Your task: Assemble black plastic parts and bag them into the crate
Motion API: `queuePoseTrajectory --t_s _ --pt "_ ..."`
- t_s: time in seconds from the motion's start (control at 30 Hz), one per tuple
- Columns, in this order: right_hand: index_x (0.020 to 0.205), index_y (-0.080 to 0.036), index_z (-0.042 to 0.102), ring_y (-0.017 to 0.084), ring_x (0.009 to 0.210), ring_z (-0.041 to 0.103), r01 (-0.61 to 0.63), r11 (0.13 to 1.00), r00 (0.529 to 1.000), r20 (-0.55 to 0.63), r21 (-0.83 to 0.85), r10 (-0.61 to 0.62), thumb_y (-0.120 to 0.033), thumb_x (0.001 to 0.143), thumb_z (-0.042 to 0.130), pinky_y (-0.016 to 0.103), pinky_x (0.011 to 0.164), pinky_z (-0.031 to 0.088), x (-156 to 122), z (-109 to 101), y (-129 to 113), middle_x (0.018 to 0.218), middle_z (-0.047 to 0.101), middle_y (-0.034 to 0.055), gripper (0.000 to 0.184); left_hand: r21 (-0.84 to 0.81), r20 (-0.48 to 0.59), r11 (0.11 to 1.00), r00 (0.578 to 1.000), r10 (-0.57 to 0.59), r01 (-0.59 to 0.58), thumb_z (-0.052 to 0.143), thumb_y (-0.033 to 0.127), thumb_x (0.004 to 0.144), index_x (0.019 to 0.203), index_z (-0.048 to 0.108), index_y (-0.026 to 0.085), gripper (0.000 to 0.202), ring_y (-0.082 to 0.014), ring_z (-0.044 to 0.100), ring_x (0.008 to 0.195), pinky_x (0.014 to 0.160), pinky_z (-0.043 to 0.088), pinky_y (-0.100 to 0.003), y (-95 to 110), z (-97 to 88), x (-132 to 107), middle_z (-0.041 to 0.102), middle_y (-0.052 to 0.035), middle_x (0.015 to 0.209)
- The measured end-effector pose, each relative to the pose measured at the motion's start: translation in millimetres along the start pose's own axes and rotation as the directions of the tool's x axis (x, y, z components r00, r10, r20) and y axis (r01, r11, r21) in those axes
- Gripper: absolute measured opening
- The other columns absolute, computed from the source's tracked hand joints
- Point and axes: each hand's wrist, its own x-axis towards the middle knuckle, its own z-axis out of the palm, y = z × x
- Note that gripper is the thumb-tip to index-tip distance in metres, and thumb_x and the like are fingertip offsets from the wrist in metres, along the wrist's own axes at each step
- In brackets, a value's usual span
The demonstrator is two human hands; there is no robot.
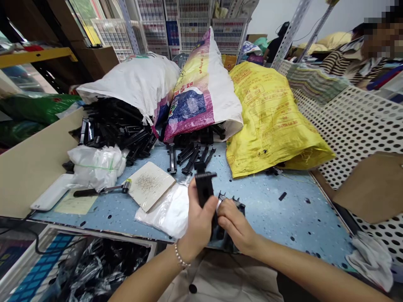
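**Near edge.** Left hand (199,224), wearing a beaded bracelet (180,256): fingers closed, grasping an upright black plastic part (204,188) above the table. Right hand (236,225): fingers curled, gripping a toothed black plastic piece (231,202), which sits just beside the left hand and partly hidden behind both hands. The two hands touch or nearly touch; exact contact cannot be told.

**Tabletop.** Blue speckled table (283,222). Left of the hands: a white plastic bag (162,212); a pale square board (148,191) strewn with fine grey grains; a black-handled metal tool (100,188) lying just left of the board; a tied white plastic bundle (96,167). Beyond the hands: loose black plastic parts (190,158) on the table, running back to a heap of similar parts (116,130).

**Below the table, left.** A bin (107,268) of black items in clear plastic.

**Right side.** A crumpled white cloth (371,260); a perforated white panel (355,130).

**Far edge.** Woven sacks: white (132,79), pink-and-white printed (201,92), yellow (270,121). Behind them, stacked wire crates (192,25). At upper right, a co-worker in a striped top (349,67).
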Motion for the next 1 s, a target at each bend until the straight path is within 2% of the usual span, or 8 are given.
queuePoseTrajectory --t_s 0.1,0.17,0.23,0.33,0.4,0.63,0.8,1.0 --pt "0.066 -0.020 0.051 0.014 0.058 0.045 -0.400 0.833 0.916 0.162 0.381 0.366 -0.053 0.094 0.031 0.029 0.056 0.041 1 7 -5 0.061 0.049 0.0000 0.048 0.136 0.098 0.969 0.976 0.194 -0.206 0.083 0.035 0.059 0.124 0.049 0.023 0.074 -0.0255 0.056 0.102 0.091 0.045 -0.033 0 -6.0 -2 0.056 -0.0101 0.116" --pt "0.062 -0.020 0.049 0.013 0.053 0.045 -0.536 0.723 0.843 0.330 0.436 0.425 -0.057 0.092 0.033 0.027 0.054 0.041 5 -1 -5 0.058 0.049 -0.0009 0.051 0.153 0.121 0.982 0.988 0.096 -0.115 0.077 0.041 0.066 0.123 0.048 0.023 0.066 -0.0236 0.060 0.093 0.085 0.048 -0.034 -3 -10.1 7 0.059 -0.0085 0.106" --pt "0.064 -0.020 0.051 0.013 0.056 0.049 -0.542 0.771 0.826 0.380 0.336 0.416 -0.057 0.092 0.033 0.027 0.058 0.043 5 -16 0 0.060 0.052 -0.0004 0.050 0.128 0.131 0.990 0.989 -0.075 0.058 0.070 0.047 0.073 0.120 0.047 0.022 0.058 -0.0189 0.062 0.075 0.073 0.051 -0.033 -8 -16.5 21 0.060 -0.0042 0.090" --pt "0.083 -0.022 0.059 0.018 0.069 0.057 -0.428 0.897 0.882 0.165 -0.111 0.441 -0.054 0.091 0.041 0.030 0.063 0.045 -9 -35 18 0.075 0.060 0.0024 0.037 0.128 0.087 0.978 0.980 -0.177 0.165 0.073 0.043 0.071 0.121 0.044 0.023 0.062 -0.0184 0.062 0.078 0.075 0.052 -0.035 -25 -32.6 41 0.059 -0.0036 0.093" --pt "0.102 -0.023 0.059 0.021 0.076 0.060 -0.397 0.822 0.908 -0.045 -0.409 0.417 -0.049 0.090 0.046 0.032 0.063 0.046 -26 -39 37 0.088 0.061 0.0058 0.032 0.211 0.018 0.969 0.991 -0.133 0.126 0.072 0.037 0.072 0.122 0.047 0.022 0.057 -0.0214 0.061 0.095 0.089 0.048 -0.039 -44 -43.3 47 0.059 -0.0069 0.105" --pt "0.117 -0.020 0.056 0.022 0.080 0.063 -0.355 0.710 0.931 -0.166 -0.608 0.324 -0.031 0.093 0.040 0.034 0.069 0.048 -51 -48 86 0.096 0.061 0.0084 0.031 0.491 0.074 0.869 0.997 0.020 -0.053 0.056 0.034 0.083 0.127 0.051 0.019 0.047 -0.0278 0.036 0.131 0.114 0.021 -0.044 -109 -33.7 31 0.047 -0.0141 0.135" --pt "0.101 -0.020 0.062 0.029 0.092 0.059 -0.221 0.629 0.966 -0.078 -0.746 0.248 -0.031 0.091 0.048 0.039 0.076 0.045 24 -54 81 0.090 0.063 0.0120 0.021 0.637 0.160 0.748 0.981 0.109 -0.187 0.044 0.028 0.088 0.135 0.043 0.014 0.049 -0.0273 0.023 0.139 0.116 0.014 -0.047 -121 -23.7 24 0.030 -0.0167 0.148" --pt "0.121 -0.022 0.051 0.031 0.103 0.057 -0.350 0.701 0.922 -0.094 -0.621 0.376 -0.043 0.086 0.055 0.042 0.080 0.045 153 7 83 0.133 0.042 0.0172 0.041 0.553 0.122 0.821 0.989 0.088 -0.141 0.052 0.031 0.085 0.130 0.049 0.019 0.047 -0.0276 0.029 0.137 0.115 0.018 -0.045 -111 -28.8 24 0.038 -0.0148 0.143"
